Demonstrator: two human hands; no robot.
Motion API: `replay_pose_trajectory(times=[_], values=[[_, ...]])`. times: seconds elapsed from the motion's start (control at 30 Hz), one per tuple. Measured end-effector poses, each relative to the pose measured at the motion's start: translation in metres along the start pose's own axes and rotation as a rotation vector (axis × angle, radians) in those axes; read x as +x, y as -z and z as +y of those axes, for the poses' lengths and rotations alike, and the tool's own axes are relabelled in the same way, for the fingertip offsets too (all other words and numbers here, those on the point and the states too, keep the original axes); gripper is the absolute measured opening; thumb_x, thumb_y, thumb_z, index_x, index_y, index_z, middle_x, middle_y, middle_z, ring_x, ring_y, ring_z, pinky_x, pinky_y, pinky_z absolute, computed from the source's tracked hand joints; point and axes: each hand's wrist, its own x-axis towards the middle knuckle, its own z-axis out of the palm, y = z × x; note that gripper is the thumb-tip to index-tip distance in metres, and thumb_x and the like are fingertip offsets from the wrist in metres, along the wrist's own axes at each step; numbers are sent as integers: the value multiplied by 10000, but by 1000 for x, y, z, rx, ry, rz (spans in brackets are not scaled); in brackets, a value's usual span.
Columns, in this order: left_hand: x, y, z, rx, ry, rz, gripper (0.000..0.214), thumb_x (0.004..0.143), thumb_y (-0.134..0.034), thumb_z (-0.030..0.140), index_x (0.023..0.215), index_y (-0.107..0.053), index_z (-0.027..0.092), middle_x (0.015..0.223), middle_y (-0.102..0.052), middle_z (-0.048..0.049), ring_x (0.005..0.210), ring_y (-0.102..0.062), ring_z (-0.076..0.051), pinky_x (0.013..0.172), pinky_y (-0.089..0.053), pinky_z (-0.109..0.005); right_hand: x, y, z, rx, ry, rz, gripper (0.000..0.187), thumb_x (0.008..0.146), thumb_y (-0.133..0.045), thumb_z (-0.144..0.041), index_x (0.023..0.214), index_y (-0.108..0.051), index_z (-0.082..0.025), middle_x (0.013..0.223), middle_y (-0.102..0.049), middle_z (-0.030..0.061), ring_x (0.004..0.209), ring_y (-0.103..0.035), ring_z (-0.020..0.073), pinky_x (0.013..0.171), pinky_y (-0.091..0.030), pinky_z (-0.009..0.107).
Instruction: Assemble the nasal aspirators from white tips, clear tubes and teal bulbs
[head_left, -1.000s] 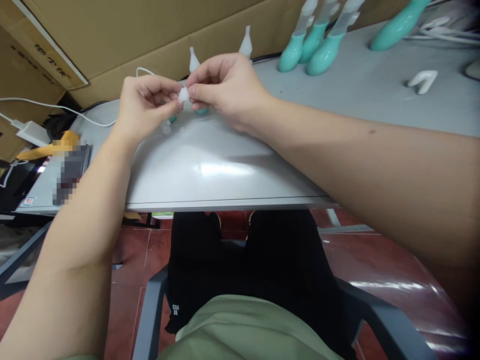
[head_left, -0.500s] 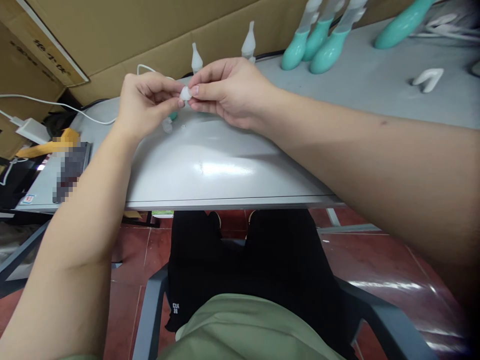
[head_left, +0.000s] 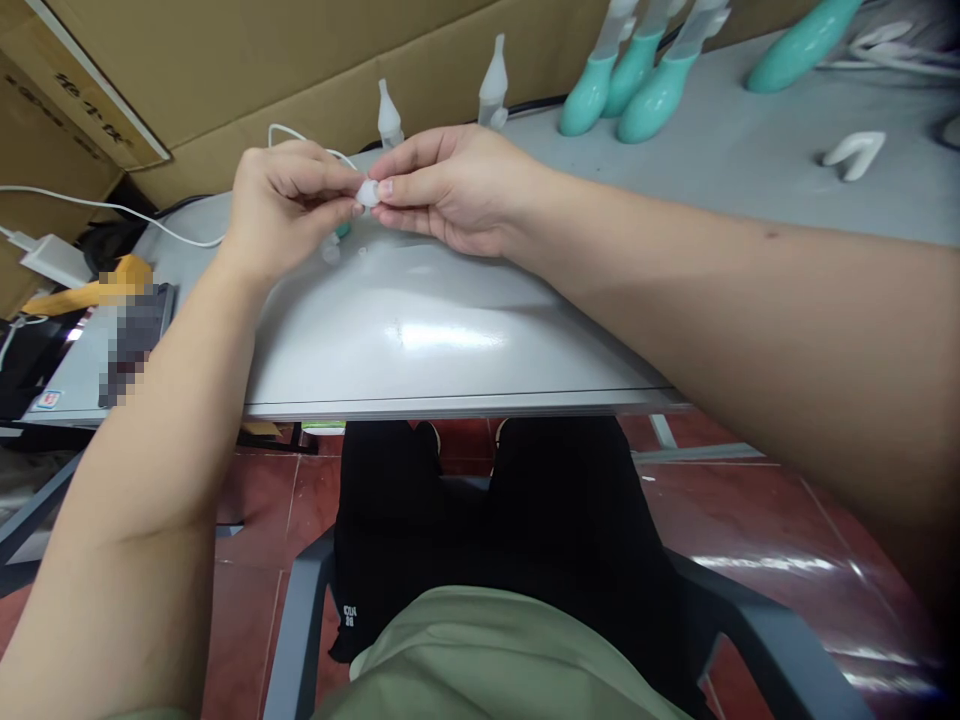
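Note:
A small white translucent cap-like piece point(head_left: 367, 194) is pinched between both hands above the grey table point(head_left: 450, 370). My left hand point(head_left: 289, 200) grips it from the left with thumb and fingertips. From the right, my right hand point(head_left: 457, 190) closes thumb and fingers on the same piece. Below the left fingers lie a clear part point(head_left: 331, 250) and a bit of teal, partly hidden. A tiny clear ring point(head_left: 363, 251) rests beside them. Behind the hands stand two white pointed nozzles, one on the left point(head_left: 388, 112) and one on the right point(head_left: 493, 80).
Several teal bulbs with clear tubes point(head_left: 660, 95) stand at the back right, near another teal bulb point(head_left: 802, 50). A white bent piece point(head_left: 855, 155) lies on the right. Cardboard point(head_left: 315, 50) lines the back. A charger point(head_left: 58, 260) and cable are at left, beside a dark device point(head_left: 142, 340).
The hands keep hold of the white piece, with only a slight shift of the fingers. The whole view has moved a little.

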Motion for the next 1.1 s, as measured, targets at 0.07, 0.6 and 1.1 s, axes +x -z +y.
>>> replay_pose_trajectory(times=[0.07,0.6,1.1], values=[[0,1,2,29,12,-5,606,1025,-905,876,1160,-971,289,1271,-931,-57,1233,-776,-291,1191,-645,-513,-1,0,0,6,-4,-1,413,1288,-661,148,1015,-848,-98,920,-869,39,905,-876,99,1004,-759,192],[29,-22,-83,-71,-621,184,611,1126,-947,889,1119,-1019,283,982,-872,-76,842,-838,-253,713,-685,-426,-1,-11,-2,-39,-15,70,484,1249,-749,173,862,-771,-117,830,-828,16,760,-821,82,806,-745,167],[-2,32,-54,-216,-263,132,422,947,-1160,708,1046,-1006,328,1041,-914,-61,872,-833,-263,825,-761,-505,6,-15,7,-556,110,11,416,1269,-791,12,920,-797,-215,857,-784,-15,734,-683,130,649,-577,220]])
